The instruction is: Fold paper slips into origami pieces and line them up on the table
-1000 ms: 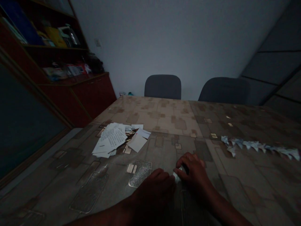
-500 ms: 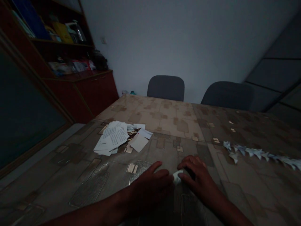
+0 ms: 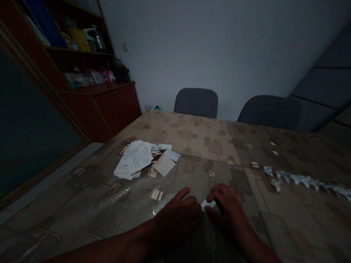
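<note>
Right hand (image 3: 226, 204): curled, thumb and fingertip pinching the small white paper (image 3: 206, 205)
Left hand (image 3: 179, 215): fingers curled beside its left end; grip cannot be told
Small white paper: between the hands, partly finger-covered
Paper pile (image 3: 134, 160): left, overlapping, uncountable
Folded paper row (image 3: 301, 180): right, cut off by view's edge
Chairs (image 3: 196, 102): two

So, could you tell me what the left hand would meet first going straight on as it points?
The left hand would probably meet the small white paper first, though dimness hides whether they already touch.
</note>
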Tool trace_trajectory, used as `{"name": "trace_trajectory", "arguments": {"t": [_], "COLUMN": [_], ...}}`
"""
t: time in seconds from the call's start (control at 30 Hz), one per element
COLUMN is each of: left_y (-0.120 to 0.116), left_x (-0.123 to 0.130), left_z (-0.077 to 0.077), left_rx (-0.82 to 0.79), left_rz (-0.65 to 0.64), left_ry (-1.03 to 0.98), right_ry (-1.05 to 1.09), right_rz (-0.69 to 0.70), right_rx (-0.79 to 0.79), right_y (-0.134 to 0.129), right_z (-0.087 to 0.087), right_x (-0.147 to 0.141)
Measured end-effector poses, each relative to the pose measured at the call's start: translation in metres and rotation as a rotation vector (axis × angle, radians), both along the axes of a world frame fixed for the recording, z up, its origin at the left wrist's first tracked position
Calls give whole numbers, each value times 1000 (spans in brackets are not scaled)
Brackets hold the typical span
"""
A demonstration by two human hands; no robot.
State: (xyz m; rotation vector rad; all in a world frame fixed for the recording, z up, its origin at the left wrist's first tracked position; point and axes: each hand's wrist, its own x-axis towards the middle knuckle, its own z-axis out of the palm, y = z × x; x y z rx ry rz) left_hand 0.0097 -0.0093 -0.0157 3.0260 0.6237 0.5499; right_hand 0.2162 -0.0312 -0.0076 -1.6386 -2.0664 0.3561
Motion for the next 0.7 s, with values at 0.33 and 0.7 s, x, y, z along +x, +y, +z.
{"name": "trace_trajectory", "arguments": {"t": [0.33, 0.7], "left_y": [-1, -4], "left_x": [0, 2], "left_z": [-2, -1], "left_rx": [17, -45], "left_rz": [6, 129], "left_ry": [-50, -105], "right_ry": [41, -4], "right_rz": [17, 123], "right_rx": [-46, -8], "right_y": [11, 9], "right_z": [4, 5], "right_x": [19, 16]}}
